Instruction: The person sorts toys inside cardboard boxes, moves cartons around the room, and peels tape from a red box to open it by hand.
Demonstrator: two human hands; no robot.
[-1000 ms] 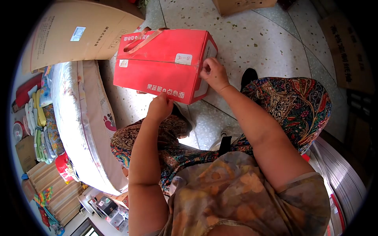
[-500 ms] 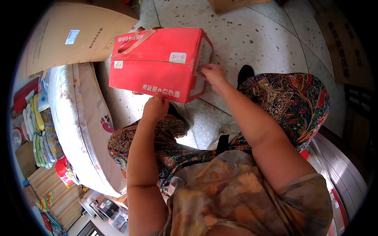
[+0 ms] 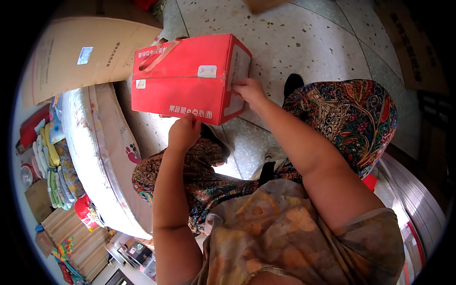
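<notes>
A red carton (image 3: 175,92) with white lettering and a ribbon handle (image 3: 159,57) lies on the floor in front of me. At its near long edge, my left hand (image 3: 184,134) is closed, with the fingertips pinching the cardboard. My right hand (image 3: 251,93) is at the right end of the carton, its fingers curled against the white-labelled end panel (image 3: 239,71). What exactly those right fingertips grip is partly hidden. Two small white stickers are on the upper face, either side of the ribbon handle's near end.
A large brown cardboard box (image 3: 95,52) stands against the carton's left side. Below it is a mattress (image 3: 102,156) with folded cloths beyond. My patterned trouser legs (image 3: 346,118) flank the speckled tile floor (image 3: 294,42). Another cardboard box (image 3: 413,47) stands far right.
The carton has turned slightly and sits a little further left in view, showing more of its right end. Both hands stay on it, and my right hand has shifted left with it.
</notes>
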